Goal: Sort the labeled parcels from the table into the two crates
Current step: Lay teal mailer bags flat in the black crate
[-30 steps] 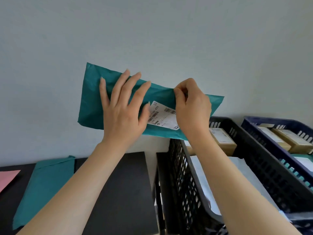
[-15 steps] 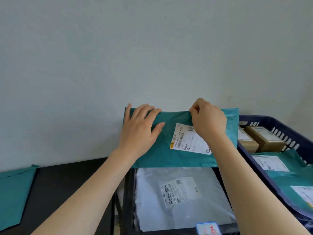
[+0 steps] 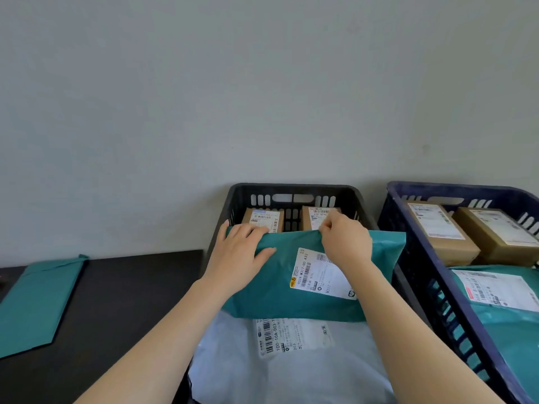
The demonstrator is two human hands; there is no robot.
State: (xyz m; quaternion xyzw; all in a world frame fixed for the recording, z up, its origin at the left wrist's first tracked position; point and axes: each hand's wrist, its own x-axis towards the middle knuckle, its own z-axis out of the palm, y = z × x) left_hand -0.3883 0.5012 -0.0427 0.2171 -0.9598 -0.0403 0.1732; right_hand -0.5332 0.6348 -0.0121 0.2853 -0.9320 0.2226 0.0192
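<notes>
both hands hold one teal parcel [image 3: 277, 293] by its top edge, inside the black crate [image 3: 291, 189]. the left hand [image 3: 242, 252] has its fingers hooked over the edge and its thumb laid on the front face. the right hand [image 3: 345, 246] pinches the same edge between thumb and curled fingers, near the left hand and to its right. the parcel hangs tilted below the hands, its face toward the camera, and its white label [image 3: 318, 275] sits just under the right wrist, partly covered by it.

below both forearms, a pale grey parcel [image 3: 291, 371] lies flat in the same crate with a barcode label [image 3: 291, 333] facing up; the lower edge of the teal parcel overlaps its far end. beyond the fingertips, against the far wall of the crate, stand two brown boxes: one [image 3: 264, 220] past the left hand, the other [image 3: 316, 217] past the right hand and partly hidden by it.

to the right of the right arm is the blue crate [image 3: 408, 193] — two more brown boxes [image 3: 440, 231] at its far end, and nearer, a labelled teal bag [image 3: 510, 325] lying flat.

to the left of the left arm is the dark table [image 3: 116, 301], and on it, well apart from the hands, lies another teal mailer [image 3: 38, 301] — no label shows on its upper side.
</notes>
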